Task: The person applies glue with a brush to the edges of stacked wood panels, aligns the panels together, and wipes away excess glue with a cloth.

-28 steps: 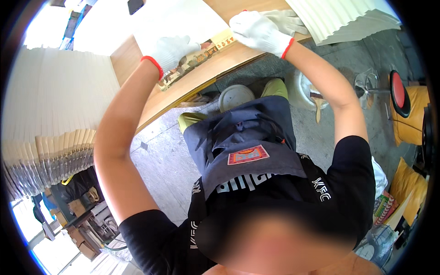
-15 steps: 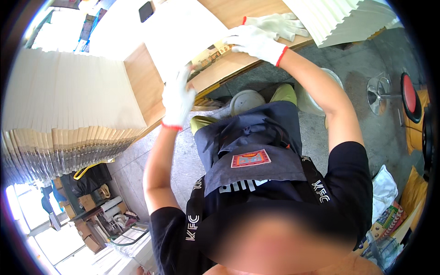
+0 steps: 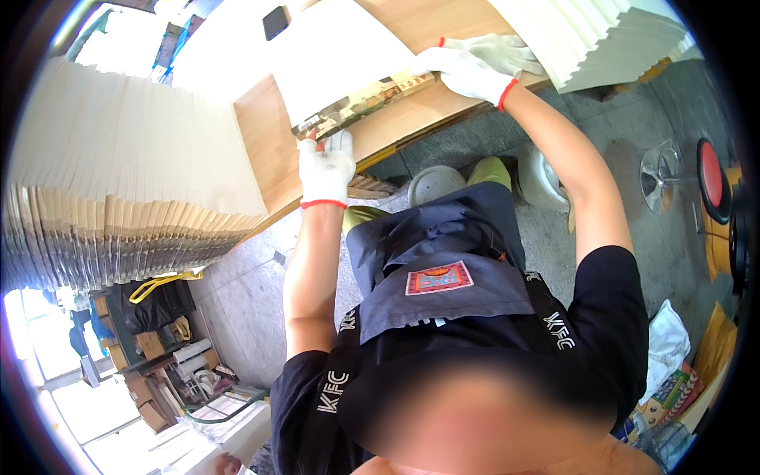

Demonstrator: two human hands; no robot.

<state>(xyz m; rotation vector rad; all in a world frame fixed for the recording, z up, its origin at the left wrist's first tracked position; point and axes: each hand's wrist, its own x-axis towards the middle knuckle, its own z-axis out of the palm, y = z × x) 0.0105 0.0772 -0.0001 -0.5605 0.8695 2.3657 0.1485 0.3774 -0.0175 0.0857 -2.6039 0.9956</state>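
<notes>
A white sheet or stack of sheets lies on the wooden bench, with a printed picture strip along its near edge. My left hand, in a white glove with a red cuff, is at the near left corner. Its fingers are stretched out, some tips look bare, and they touch or nearly touch the edge. At the near right corner, my gloved right hand lies with its fingers extended along the edge. A loose white glove rests just beyond it, partly covered by that hand.
Many white sheets with printed edges stand in a fanned row at left. White sheets with a wavy edge are at far right. A black phone lies on the bench. Below are a bucket and a red-seated stool.
My left hand has turned and come down to the near left corner, uncovering more of the printed strip. The right hand remains at the right corner; the whole view has shifted slightly.
</notes>
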